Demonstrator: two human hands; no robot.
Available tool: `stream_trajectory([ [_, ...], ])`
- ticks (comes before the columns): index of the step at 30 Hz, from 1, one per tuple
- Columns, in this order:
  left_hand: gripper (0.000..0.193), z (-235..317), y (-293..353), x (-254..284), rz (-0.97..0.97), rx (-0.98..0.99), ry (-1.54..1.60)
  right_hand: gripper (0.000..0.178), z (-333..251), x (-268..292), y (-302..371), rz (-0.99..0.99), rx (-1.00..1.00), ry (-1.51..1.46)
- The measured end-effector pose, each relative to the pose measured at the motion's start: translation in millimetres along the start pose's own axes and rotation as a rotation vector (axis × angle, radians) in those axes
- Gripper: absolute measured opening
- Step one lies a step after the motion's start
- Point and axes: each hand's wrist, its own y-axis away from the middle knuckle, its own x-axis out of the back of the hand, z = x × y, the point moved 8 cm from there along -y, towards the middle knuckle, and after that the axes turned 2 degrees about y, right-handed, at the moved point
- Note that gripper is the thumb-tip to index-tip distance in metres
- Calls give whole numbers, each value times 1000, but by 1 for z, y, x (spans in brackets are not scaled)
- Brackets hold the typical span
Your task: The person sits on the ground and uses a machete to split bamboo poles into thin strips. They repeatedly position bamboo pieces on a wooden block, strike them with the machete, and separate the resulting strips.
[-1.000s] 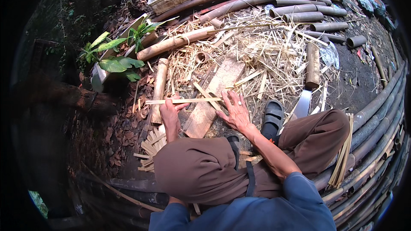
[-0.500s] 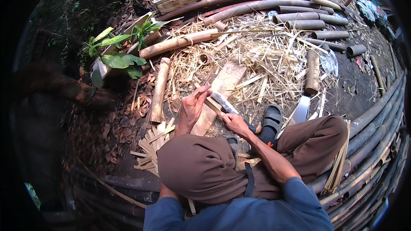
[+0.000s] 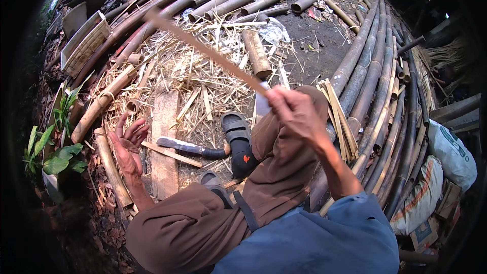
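Observation:
My right hand (image 3: 297, 114) is closed around the near end of a long, thin bamboo strip (image 3: 208, 53), raised above my right knee. The strip slants up to the far left, its far end smeared by motion. Palm up and fingers apart, my left hand (image 3: 129, 147) holds nothing, beside a flat wooden board (image 3: 165, 177). A knife (image 3: 193, 148) with a dark handle lies with its blade across the board, its handle end near my sandal (image 3: 236, 127). Just below the blade rests another pale strip (image 3: 172, 153).
Pale shavings (image 3: 177, 71) cover the ground ahead. A bundle of split strips (image 3: 339, 116) leans against long bamboo poles (image 3: 373, 86) at my right. Cut bamboo lengths (image 3: 223, 5) and a plastic crate (image 3: 86, 45) lie beyond. White sacks (image 3: 451, 155) sit far right.
Both hands were at a strip low over the board. My left hand has opened and come away; my right has risen to the right with a strip. The view has swung right.

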Motion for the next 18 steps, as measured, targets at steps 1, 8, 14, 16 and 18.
stream_trajectory([
  [1,66,-17,1,10,62,50,-32,35,11,55,5,236,-15,109],
  [8,30,-207,47,26,10,399,-342,40,246,225,194,535,-562,904],
  [14,30,-271,94,86,69,438,-520,37,286,215,203,574,-426,1043],
  [16,29,-278,107,91,106,453,-568,36,268,221,178,618,-270,1060],
  [18,26,-280,114,107,131,423,-584,36,185,196,109,639,-181,862],
])
